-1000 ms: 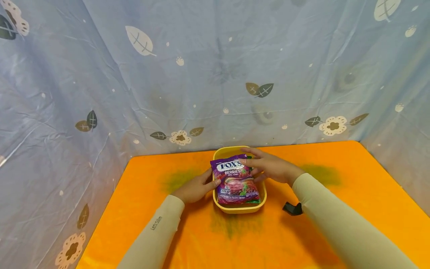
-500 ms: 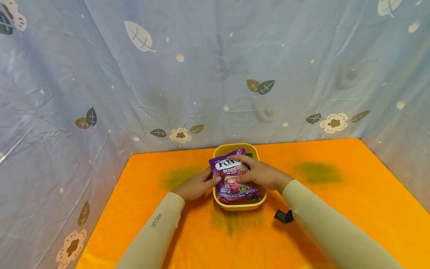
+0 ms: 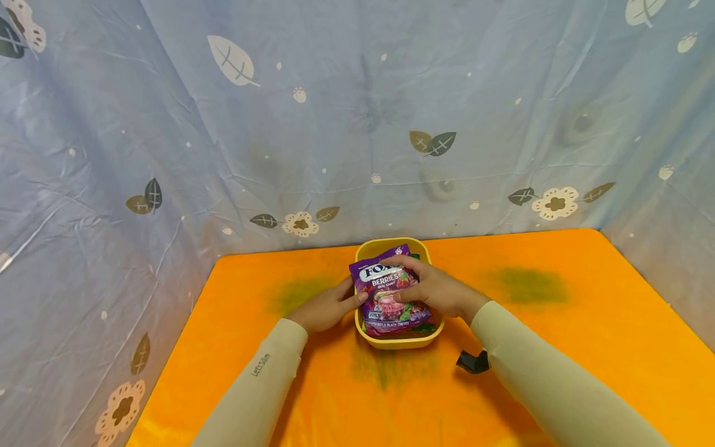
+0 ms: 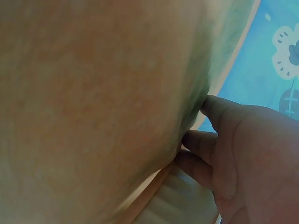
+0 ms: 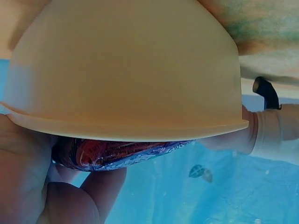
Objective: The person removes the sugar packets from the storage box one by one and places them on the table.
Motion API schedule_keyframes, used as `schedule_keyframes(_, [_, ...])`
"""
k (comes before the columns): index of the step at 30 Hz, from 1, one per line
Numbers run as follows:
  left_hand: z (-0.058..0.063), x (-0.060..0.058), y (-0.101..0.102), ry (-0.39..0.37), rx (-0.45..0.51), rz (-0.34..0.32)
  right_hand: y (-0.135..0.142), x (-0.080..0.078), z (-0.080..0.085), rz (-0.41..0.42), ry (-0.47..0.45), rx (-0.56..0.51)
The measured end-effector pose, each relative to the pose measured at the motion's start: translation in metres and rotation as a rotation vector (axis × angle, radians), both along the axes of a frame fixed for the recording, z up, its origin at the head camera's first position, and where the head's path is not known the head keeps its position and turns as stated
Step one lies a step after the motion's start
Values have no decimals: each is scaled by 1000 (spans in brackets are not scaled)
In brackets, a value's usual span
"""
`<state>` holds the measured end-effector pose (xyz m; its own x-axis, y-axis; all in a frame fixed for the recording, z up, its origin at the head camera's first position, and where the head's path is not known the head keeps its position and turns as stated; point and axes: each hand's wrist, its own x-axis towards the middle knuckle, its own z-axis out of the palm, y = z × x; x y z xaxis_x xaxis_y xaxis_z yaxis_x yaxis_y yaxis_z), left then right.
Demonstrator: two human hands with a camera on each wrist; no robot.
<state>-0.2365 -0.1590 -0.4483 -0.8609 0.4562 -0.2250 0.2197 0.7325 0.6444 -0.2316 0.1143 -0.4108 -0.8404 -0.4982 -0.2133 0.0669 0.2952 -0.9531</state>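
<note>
A purple candy bag (image 3: 389,313) marked FOX'S Berries lies tilted in a yellow plastic tub (image 3: 399,344). Under its right edge a strip of green packaging (image 3: 429,327) shows. My left hand (image 3: 326,308) holds the tub's left side, thumb over the rim against the bag. In the left wrist view its fingertips (image 4: 194,135) touch a blurred surface. Across the bag's upper right lies my right hand (image 3: 441,290), its fingers and thumb gripping the bag. The right wrist view shows the tub's outer wall (image 5: 126,70) and the bag (image 5: 117,154) at its rim.
The tub stands on an orange table (image 3: 329,397) with dark greenish patches. Blue-grey leaf-print cloth (image 3: 357,112) hangs behind and at both sides. A small black piece (image 3: 473,362) is beside the right sleeve (image 3: 547,366).
My right hand has moved left over the bag, its thumb and fingers closing on it. The bag has turned slightly, its top right corner higher. The left hand stays at the tub's side.
</note>
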Motion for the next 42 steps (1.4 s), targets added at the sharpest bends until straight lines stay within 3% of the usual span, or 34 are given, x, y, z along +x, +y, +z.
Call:
schedule_keyframes(35, [2, 2, 0, -2, 17, 4, 15, -2, -11, -57, -63, -239])
schedule_keyframes(37, [3, 3, 0, -6, 13, 8, 16, -1, -11, -59, -74, -271])
schedule_keyframes(42, [4, 3, 1, -9, -3, 17, 17, 0, -12, -59, -144, -474])
